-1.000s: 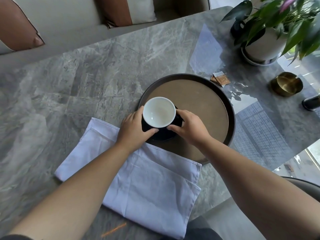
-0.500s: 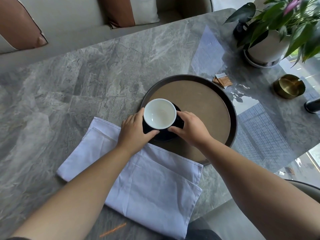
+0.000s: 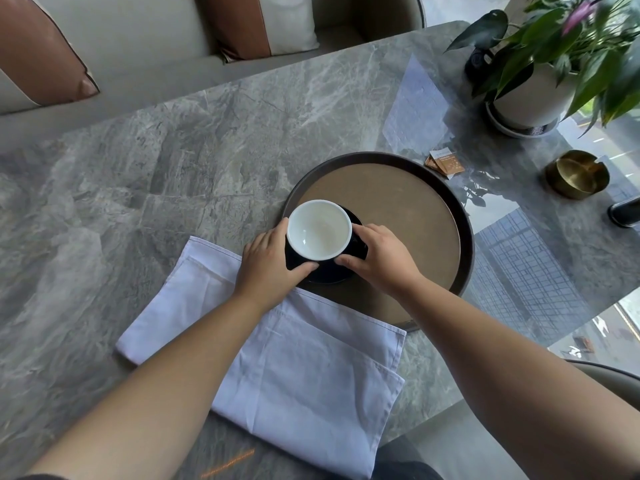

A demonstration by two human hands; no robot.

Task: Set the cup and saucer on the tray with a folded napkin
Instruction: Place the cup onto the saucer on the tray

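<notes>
A dark cup with a white inside (image 3: 318, 229) stands on a dark saucer (image 3: 341, 273) at the near left part of the round brown tray (image 3: 408, 202). My left hand (image 3: 270, 268) grips the cup and saucer from the left, and my right hand (image 3: 379, 259) grips them from the right. A pale lavender napkin (image 3: 294, 372), loosely folded, lies on the table in front of the tray, its far edge overlapping the tray's near rim under my wrists.
On the grey marble table (image 3: 173, 168), a potted plant (image 3: 540, 84) stands at the far right, with a brass ashtray (image 3: 576, 174), sachets (image 3: 445, 162) and a dark object (image 3: 627, 211) near it. A sofa with cushions (image 3: 263, 26) lies beyond the table.
Both hands stay on the cup and saucer, which remain at the tray's near left. The view has shifted slightly.
</notes>
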